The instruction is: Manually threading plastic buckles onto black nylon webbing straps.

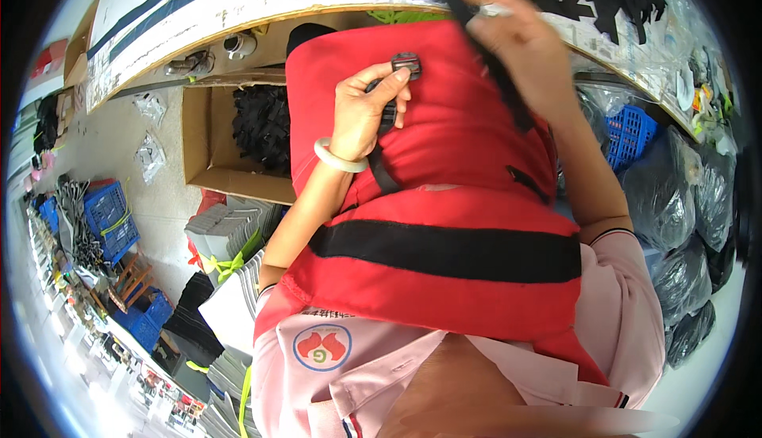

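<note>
The left hand pinches a small dark buckle between thumb and forefinger, holding it flat against the upper face of the red life vest; the remaining fingers curl over the black strap that trails down from the buckle. The right hand is closed round a second length of black webbing, drawn up and over the vest's top edge; its fingertips are turned away, so how firmly it clamps cannot be told.

The vest lies propped against the person's chest, its black band running across the middle.

Judgement on the step: threading would go best with the buckle kept square to the webbing and steadied against the foam, the right hand holding the strap flat and untwisted under even, moderate tension.

Obscured items: the buckle's slots are too small to read, and whether webbing already passes through it cannot be made out. The vest's lower hem is hidden behind the pink shirt. A cardboard box of black parts stands left of the vest under the workbench edge; its contents are indistinct.
</note>
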`<state>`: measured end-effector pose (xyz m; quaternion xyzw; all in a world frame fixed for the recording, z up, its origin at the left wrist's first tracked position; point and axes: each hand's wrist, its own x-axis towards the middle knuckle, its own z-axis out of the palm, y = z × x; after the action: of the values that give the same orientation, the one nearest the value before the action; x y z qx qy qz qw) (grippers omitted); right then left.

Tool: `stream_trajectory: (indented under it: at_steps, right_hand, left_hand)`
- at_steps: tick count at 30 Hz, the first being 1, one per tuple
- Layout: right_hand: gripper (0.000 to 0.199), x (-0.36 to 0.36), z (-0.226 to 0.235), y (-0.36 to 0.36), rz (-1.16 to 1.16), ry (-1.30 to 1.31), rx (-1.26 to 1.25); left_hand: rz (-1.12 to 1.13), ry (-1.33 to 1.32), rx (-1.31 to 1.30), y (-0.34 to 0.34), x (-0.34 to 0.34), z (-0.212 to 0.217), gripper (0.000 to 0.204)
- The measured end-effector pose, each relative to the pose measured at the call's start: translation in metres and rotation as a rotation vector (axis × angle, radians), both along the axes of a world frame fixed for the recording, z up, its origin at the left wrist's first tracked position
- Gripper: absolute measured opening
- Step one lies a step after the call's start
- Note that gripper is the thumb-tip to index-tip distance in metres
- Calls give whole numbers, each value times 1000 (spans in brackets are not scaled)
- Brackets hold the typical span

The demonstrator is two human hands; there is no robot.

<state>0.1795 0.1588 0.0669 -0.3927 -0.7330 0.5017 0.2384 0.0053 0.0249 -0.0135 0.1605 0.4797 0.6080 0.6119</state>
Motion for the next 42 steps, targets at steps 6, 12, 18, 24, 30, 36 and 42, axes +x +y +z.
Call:
stream_trajectory:
  at_steps: [6,12,18,24,30,36,42]
  right_hand:
    - [19,-11,-52,-37,144,91,-562]
    - [18,-21,-48,-40,91,237,-919]
    - [22,-28,-48,-45,133,441,-974]
    - [30,-36,-56,-43,44,319,-771]
    - [29,-28,-73,-27,187,308,-906]
    - [21,-31,-88,-33,188,218,121]
    - [15,-33,-39,-41,145,267,-272]
  left_hand:
    - [89,132,30,-1,3,3,12]
    - [145,220,67,-3,4,-4,16]
    - [189,534,141,-3,3,-8,16]
    - [101,1097,353,-6,-12,-15,15]
    - [73,205,74,-11,-10,-10,16]
    - [110,-240,-36,-4,-10,-14,18]
    - [218,7,4,-1,-6,-4,17]
